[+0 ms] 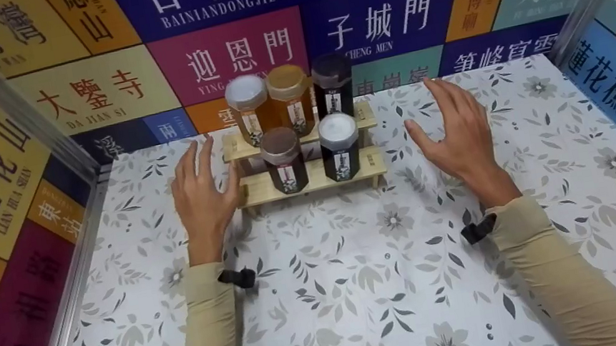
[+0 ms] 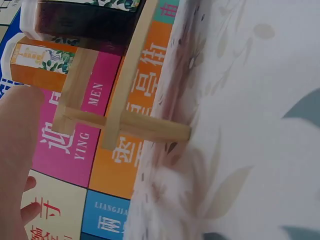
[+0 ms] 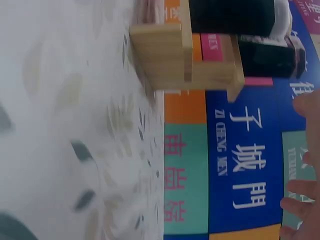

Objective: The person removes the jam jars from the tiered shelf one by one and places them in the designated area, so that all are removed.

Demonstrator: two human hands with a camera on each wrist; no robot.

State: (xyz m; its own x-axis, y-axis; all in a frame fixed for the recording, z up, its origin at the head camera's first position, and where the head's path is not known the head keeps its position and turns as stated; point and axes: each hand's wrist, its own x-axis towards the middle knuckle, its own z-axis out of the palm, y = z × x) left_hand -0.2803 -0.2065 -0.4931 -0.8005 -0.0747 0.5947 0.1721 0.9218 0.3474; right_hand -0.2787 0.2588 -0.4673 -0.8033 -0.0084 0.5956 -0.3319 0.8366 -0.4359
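Between the two hands stands a two-tier wooden rack (image 1: 315,180) holding several hexagonal jars. On its lower step are a dark jar with a brown lid (image 1: 285,164) and a dark jar with a white lid (image 1: 341,151). The upper step carries an amber jar with a white lid (image 1: 249,107), an amber jar with a golden lid (image 1: 290,100) and a dark jar with a black lid (image 1: 333,83). My left hand (image 1: 201,195) is beside the rack's left end, fingers extended and holding nothing. To the right, my right hand (image 1: 459,130) hovers apart from the rack, fingers spread.
A white tablecloth (image 1: 332,308) with grey leaves and flowers covers the table. Colourful panels with Chinese lettering (image 1: 227,57) rise behind and at both sides. A metal frame post (image 1: 42,118) stands at the left back corner. Each wrist wears a black strap (image 1: 236,277).
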